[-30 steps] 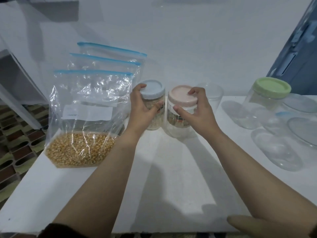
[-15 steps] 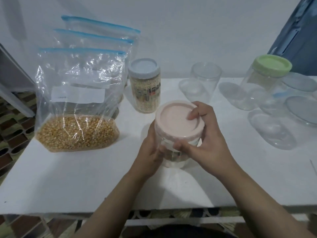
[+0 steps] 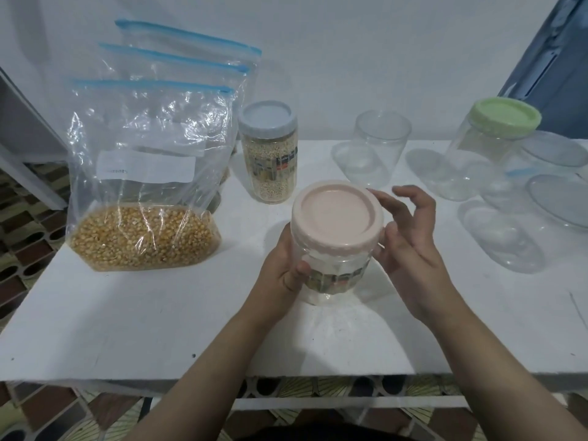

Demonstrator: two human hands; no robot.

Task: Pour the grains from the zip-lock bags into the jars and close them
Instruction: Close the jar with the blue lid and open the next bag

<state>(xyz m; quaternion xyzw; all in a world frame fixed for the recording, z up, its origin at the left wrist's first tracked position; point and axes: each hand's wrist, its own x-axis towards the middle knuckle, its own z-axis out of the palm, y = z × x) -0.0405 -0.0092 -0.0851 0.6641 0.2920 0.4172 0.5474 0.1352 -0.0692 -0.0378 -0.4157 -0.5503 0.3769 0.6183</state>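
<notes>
A clear plastic jar with a pink round lid [image 3: 337,218] stands on the white table [image 3: 159,329], near the middle. The left hand [image 3: 283,268] grips the jar's left side, thumb across its printed label. The right hand [image 3: 410,246] sits just right of the lid with fingers spread and loosely bent, holding nothing. Farther back stands a clear jar with a pale blue lid [image 3: 269,154], full of pale grains. At far left, a clear zip-lock bag of yellow corn kernels [image 3: 143,198] stands in front of two more blue-zipped bags [image 3: 178,62]. An open clear jar [image 3: 378,144] and a green-lidded clear jar [image 3: 496,135] stand at far right.
</notes>
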